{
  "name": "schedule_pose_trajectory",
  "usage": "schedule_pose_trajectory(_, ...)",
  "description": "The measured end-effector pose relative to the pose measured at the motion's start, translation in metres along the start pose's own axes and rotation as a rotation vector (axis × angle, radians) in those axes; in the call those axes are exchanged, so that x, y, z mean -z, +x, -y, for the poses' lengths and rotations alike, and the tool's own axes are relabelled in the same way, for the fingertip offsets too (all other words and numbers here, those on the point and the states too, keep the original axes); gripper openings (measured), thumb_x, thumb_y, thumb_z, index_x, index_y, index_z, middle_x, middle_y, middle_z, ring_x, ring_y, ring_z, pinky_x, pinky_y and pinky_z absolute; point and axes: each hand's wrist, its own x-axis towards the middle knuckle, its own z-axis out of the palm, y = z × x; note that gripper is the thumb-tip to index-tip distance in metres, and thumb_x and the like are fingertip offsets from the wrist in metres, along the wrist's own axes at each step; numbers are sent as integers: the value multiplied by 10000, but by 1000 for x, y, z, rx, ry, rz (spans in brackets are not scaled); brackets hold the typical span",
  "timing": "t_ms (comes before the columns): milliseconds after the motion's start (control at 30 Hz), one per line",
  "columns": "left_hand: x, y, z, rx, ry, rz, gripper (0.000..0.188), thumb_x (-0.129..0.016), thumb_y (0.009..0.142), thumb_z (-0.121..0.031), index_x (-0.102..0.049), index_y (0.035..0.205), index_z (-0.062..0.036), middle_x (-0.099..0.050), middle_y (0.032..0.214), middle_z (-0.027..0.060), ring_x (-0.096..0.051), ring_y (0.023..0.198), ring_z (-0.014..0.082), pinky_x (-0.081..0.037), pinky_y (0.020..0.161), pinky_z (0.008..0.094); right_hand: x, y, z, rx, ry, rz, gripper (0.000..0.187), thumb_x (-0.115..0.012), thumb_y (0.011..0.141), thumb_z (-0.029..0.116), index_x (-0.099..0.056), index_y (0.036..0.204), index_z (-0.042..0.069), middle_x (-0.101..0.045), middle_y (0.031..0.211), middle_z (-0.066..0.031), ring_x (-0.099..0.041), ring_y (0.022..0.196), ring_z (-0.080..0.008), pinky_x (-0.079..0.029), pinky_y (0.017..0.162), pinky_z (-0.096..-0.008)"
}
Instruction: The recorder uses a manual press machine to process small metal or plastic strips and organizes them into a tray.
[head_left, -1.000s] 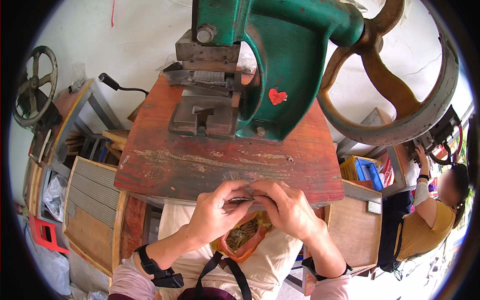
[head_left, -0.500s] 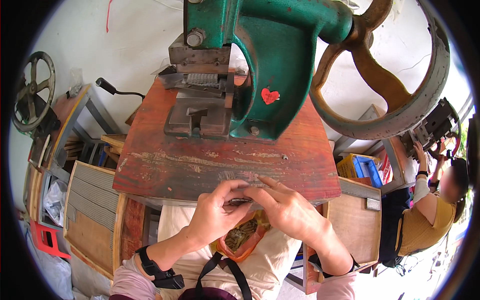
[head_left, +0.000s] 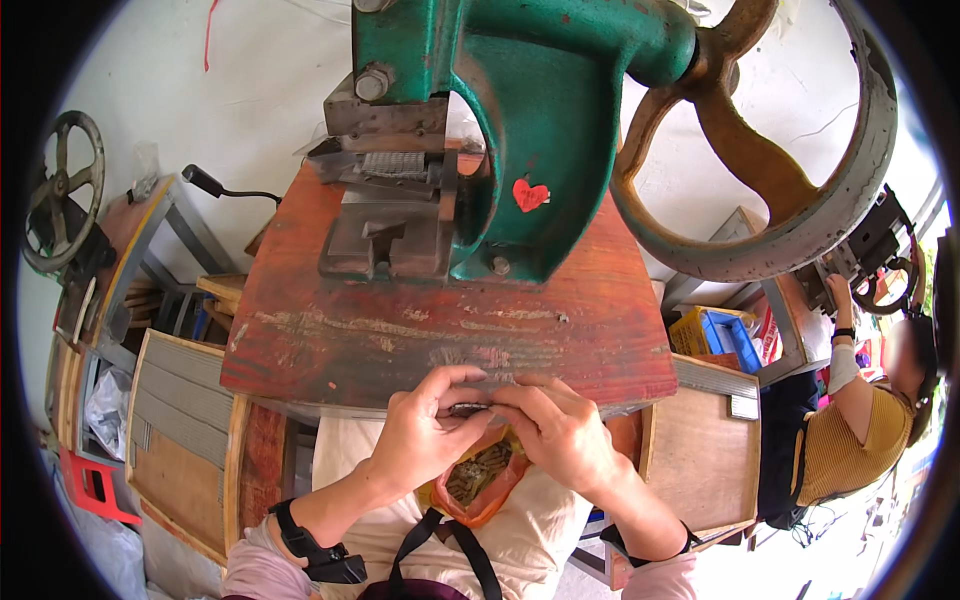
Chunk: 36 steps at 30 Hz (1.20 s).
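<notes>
The table (head_left: 300, 355) carries a green press (head_left: 565, 140). Left of the table, a tray (head_left: 175, 480) is partly filled with grey strips (head_left: 185, 395), partly bare. At the table's front edge, the left hand's (head_left: 415, 430) fingers pinch a small dark piece (head_left: 468, 408); the right hand's (head_left: 560, 435) grip is unclear.

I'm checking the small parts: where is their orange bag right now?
In the head view, the orange bag sits low, near the middle, at the person's lap, below the left hand and right hand.
</notes>
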Motion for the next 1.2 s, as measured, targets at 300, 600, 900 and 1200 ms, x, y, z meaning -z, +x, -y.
schedule_pose_trajectory(300,2,9,-2,106,-153,-28,354,-646,798,31,-498,1119,16,-670,940,124,-624,862,106,-529,751,230,-7,-11,-13,55,9,-42,408,-655,704,-35,-575,1103,1,-594,997,-165,-595,876,-315,-507,751,-377)
schedule_pose_trajectory(600,10,23,0,209,-481,-15,209,-611,808,57,-566,1012,54,-612,949,136,-657,860,246,-567,788,311,14,0,-84,-451,-121,-253,253,-638,797,53,-592,1040,-2,-589,892,-191,-589,803,-366,-489,674,-391)
schedule_pose_trajectory(900,8,36,9,321,-558,-17,183,-601,820,40,-599,1002,62,-616,988,147,-650,900,277,-555,830,327,-3,20,-109,-382,-380,-174,149,-648,788,104,-610,894,6,-555,823,-165,-537,839,-350,-458,707,-422)
schedule_pose_trajectory(1200,10,38,12,359,-639,48,217,-577,841,45,-565,1056,71,-601,1049,146,-630,943,235,-527,887,330,-6,6,-45,-775,611,-173,191,-655,863,176,-624,862,-12,-627,763,-43,-539,712,-84,-445,668,-231)
